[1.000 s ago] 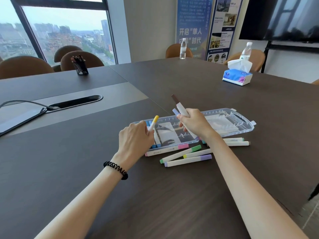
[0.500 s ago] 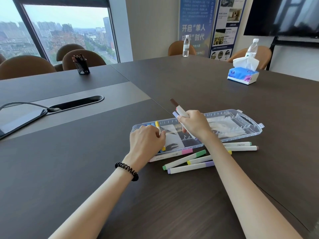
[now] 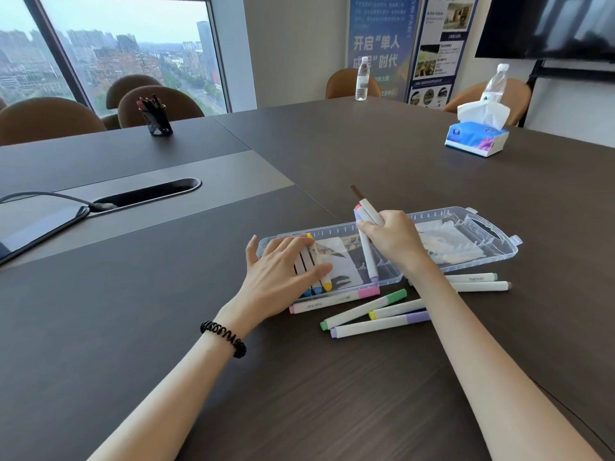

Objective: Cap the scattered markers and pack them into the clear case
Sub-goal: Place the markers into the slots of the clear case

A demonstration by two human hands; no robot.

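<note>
The clear case lies open on the dark table. At its left end my left hand rests with straight fingers on three white markers, the yellow-capped marker being the rightmost. My right hand grips a bundle of markers over the case's middle: a brown-capped marker points up and back, and a purple-capped marker reaches down into the case. In front of the case lie loose capped markers: a pink marker, a green marker, a purple marker and two white markers.
A tissue box stands at the back right, with two water bottles farther back. A black pen cup is at the back left. A cable slot and a tablet lie at the left.
My left hand has laid the yellow-capped marker down into the case's left end and flattened over it. My right hand keeps its bundle, with the purple marker tilted down into the case.
</note>
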